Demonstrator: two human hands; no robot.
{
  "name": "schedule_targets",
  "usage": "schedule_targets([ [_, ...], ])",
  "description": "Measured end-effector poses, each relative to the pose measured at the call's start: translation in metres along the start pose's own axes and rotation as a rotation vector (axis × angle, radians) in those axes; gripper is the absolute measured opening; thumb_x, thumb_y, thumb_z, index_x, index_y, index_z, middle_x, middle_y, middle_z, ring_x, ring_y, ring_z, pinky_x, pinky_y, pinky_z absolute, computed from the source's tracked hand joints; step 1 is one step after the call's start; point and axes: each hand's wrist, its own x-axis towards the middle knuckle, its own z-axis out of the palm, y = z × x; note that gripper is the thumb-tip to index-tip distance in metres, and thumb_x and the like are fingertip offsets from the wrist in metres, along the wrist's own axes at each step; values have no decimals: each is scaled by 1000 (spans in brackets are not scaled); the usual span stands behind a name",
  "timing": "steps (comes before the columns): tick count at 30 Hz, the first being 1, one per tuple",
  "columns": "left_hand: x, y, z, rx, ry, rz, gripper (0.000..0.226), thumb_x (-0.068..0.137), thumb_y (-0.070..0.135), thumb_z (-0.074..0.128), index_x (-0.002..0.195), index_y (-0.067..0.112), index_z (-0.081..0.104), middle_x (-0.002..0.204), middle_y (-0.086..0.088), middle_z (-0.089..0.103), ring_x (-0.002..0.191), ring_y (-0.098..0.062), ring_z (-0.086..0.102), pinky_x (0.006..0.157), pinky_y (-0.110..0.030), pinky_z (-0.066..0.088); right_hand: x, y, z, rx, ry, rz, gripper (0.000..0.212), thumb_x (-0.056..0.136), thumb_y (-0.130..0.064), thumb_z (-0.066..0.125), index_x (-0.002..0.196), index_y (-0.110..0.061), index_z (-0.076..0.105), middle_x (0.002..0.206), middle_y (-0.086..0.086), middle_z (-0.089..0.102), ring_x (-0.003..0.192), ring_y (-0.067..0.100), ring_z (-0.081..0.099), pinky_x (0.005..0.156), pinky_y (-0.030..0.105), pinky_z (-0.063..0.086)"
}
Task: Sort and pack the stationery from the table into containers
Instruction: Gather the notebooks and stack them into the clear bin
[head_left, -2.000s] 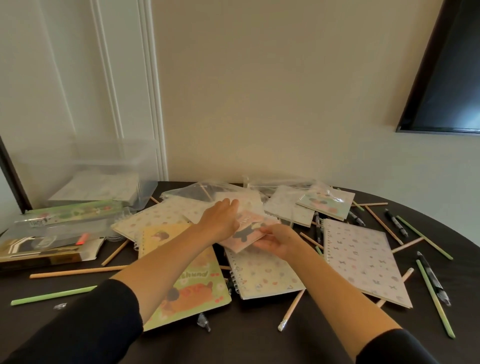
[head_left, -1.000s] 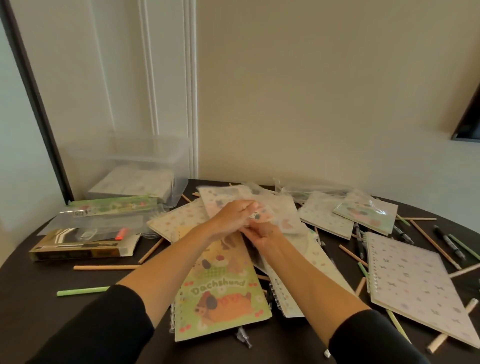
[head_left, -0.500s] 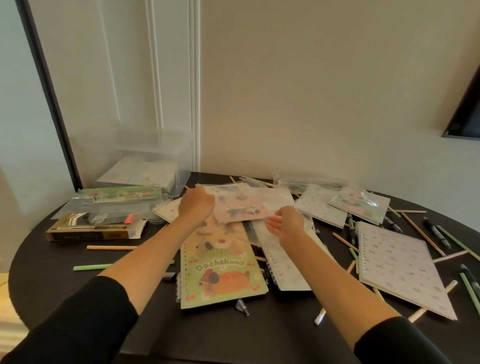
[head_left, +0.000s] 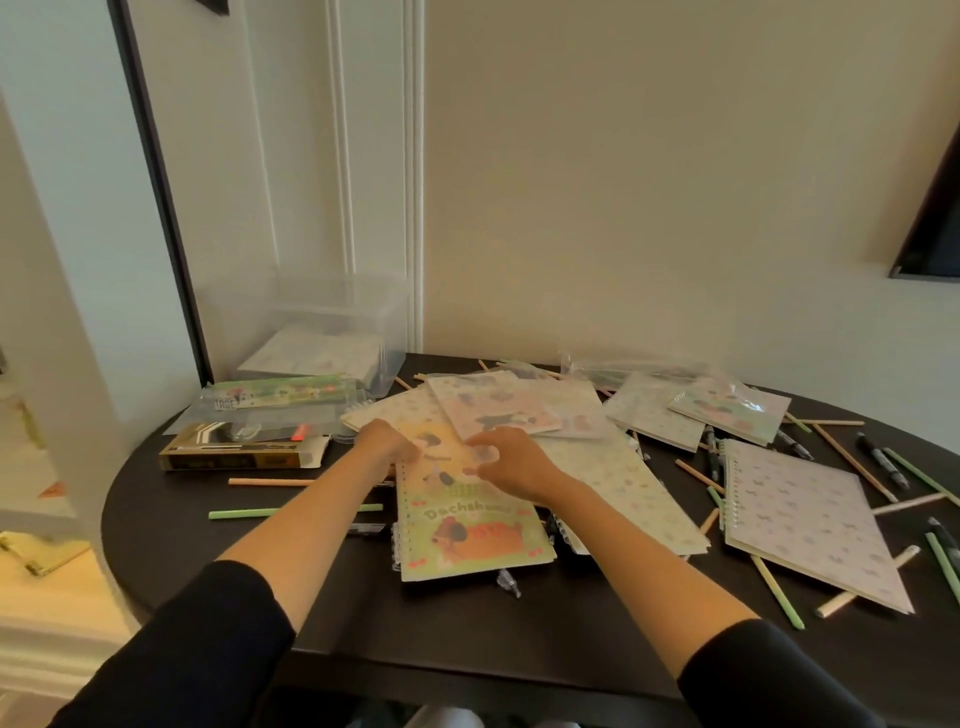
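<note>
Standing far up and left of the Dachshund notebook (head_left: 467, 530), a clear plastic container (head_left: 332, 332) sits at the back edge of the dark round table (head_left: 156, 519) with pale patterned sheets inside it. Nearer to the notebook on that same side lie a green pencil pouch (head_left: 283, 392) and a gold-and-black box (head_left: 244, 454), then a tan pencil (head_left: 270, 482) and a green pencil (head_left: 244, 513).

The left hand (head_left: 382, 447) is at the notebook's top left corner, its fingers curled over the edge and holding it. The notebook itself lies flat on the table in front of the person. The right hand (head_left: 511, 462) rests on the notebook's upper part with its fingers bent and the tips against the cover; whether they pinch anything cannot be told.

Just behind the notebook lies a pink wrapped sheet (head_left: 514, 410). Touching its right side is a cream patterned notebook (head_left: 623, 493). Farther right lies a lilac spiral notebook (head_left: 800, 519), with a wrapped packet (head_left: 727, 405) behind it and black pens (head_left: 878, 460) and loose pencils scattered around it.
</note>
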Motion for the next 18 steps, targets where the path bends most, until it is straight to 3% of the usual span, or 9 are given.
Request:
schedule_targets([
  [3,-2,8,0,-153,-10,1,42,87,3,60,125,-5,45,124,-16,53,113,-32,53,89,-33,45,-1,0,-8,52,19,31,38,88,-8,56,125,-5,57,132,10,54,123,23,46,97,25,34],
  [5,-6,23,-2,-165,-23,2,23,93,6,49,115,-1,49,106,-16,56,97,-30,56,81,-36,46,2,-1,-15,90,42,59,17,90,-10,53,93,-3,68,97,14,64,92,25,56,81,26,39],
  [6,-10,33,-4,-137,-28,6,14,95,7,45,105,0,50,95,-14,55,88,-28,55,79,-37,46,3,-1,-18,92,62,79,23,91,-12,51,75,-5,65,78,13,60,75,23,53,73,28,39],
  [7,-12,41,-6,-87,-19,25,10,96,8,43,100,0,49,89,-13,54,85,-27,55,78,-37,46,5,0,-21,66,78,99,28,92,-14,50,70,-3,63,71,13,57,70,23,51,72,28,39],
  [9,-15,57,-9,67,25,103,20,94,8,47,111,-1,50,102,-15,58,95,-29,59,79,-37,49,8,6,-26,2,118,150,27,92,-8,45,85,5,67,83,18,63,81,29,57,79,32,45],
  [11,-17,74,-12,292,94,190,38,91,12,54,126,-1,46,118,-15,57,106,-30,58,83,-35,49,12,16,-30,43,186,201,26,90,-3,45,79,6,67,81,21,65,78,30,60,77,35,48],
  [13,-24,89,-16,519,192,304,39,94,13,49,131,3,42,128,-15,52,114,-30,53,85,-33,45,14,23,-33,115,217,251,22,86,-3,51,78,11,67,82,25,66,79,33,62,77,40,51],
  [16,-26,113,-19,711,260,504,39,97,10,42,135,10,41,129,-13,51,114,-30,52,79,-31,41,12,27,-38,205,130,305,26,83,-5,58,100,14,64,107,29,63,103,37,60,89,43,49],
  [18,-33,129,-19,780,223,604,35,97,11,42,132,13,44,126,-11,53,109,-29,53,75,-31,39,8,30,-44,308,101,310,30,81,-4,58,106,12,63,113,28,60,107,35,58,85,38,51],
])
